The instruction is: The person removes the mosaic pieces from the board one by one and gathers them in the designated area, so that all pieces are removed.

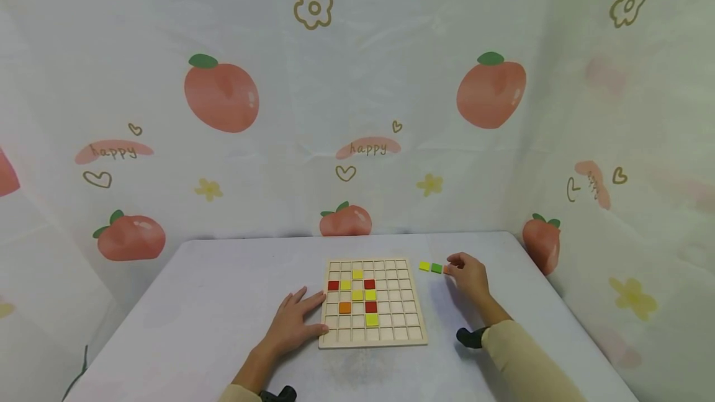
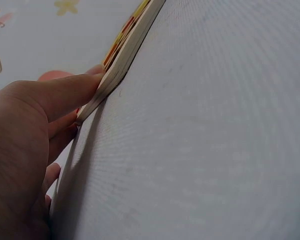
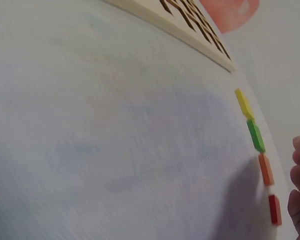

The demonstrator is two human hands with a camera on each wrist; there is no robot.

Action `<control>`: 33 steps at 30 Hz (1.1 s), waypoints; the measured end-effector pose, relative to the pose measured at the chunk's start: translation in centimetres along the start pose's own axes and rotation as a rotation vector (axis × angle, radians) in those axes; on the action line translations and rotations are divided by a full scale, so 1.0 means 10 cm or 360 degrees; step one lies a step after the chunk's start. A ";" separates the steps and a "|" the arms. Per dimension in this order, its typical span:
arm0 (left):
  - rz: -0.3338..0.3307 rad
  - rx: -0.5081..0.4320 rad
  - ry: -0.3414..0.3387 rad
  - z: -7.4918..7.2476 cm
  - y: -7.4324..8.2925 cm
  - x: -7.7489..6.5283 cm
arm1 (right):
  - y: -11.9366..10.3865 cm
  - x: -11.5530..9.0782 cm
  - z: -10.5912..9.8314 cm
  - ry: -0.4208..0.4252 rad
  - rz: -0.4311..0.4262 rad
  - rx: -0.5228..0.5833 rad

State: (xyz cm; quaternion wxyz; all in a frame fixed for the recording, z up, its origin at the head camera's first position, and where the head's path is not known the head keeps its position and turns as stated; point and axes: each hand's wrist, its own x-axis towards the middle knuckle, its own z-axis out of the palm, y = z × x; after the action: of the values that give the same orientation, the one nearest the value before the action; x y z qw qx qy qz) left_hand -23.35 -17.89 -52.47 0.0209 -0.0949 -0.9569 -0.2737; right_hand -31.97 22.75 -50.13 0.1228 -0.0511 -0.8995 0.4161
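Observation:
A square wooden grid board (image 1: 391, 344) lies on the table, with several red, yellow and orange tiles in its cells. My left hand (image 1: 290, 326) rests at the board's left side, fingers spread. Its thumb (image 2: 72, 95) touches the board's edge (image 2: 121, 70). To the right of the board is a row of loose tiles: yellow (image 3: 244, 104), green (image 3: 256, 136), orange (image 3: 266, 169) and red (image 3: 275, 209). My right hand (image 1: 470, 278) is just above the orange and red end of this row, fingers loosely bent. No tile shows between its visible fingers.
The white table (image 1: 223, 290) extends around the board. Behind it hangs a white curtain (image 1: 357, 79) printed with fruit and flowers, and another side of it stands at the right. A dark cable (image 1: 84, 361) hangs by the table's left edge.

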 end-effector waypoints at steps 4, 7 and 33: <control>0.0008 -0.0001 0.0002 0.00 0.00 0.00 | -0.08 -0.03 0.10 -0.0026 -0.0020 0.0020; 0.0011 0.0001 0.0001 0.00 0.01 -0.01 | -0.13 -0.05 0.16 -0.0035 -0.0046 0.0016; 0.0020 -0.0002 -0.0011 -0.02 0.02 0.00 | -0.56 -0.29 0.72 -0.0351 -0.0312 0.0116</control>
State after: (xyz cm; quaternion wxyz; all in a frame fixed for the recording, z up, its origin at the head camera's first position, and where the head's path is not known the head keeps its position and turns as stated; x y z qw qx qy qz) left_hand -23.28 -17.82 -52.20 0.0192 -0.1020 -0.9561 -0.2739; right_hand -31.06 13.25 -50.86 0.0650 0.0874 -0.8926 0.4375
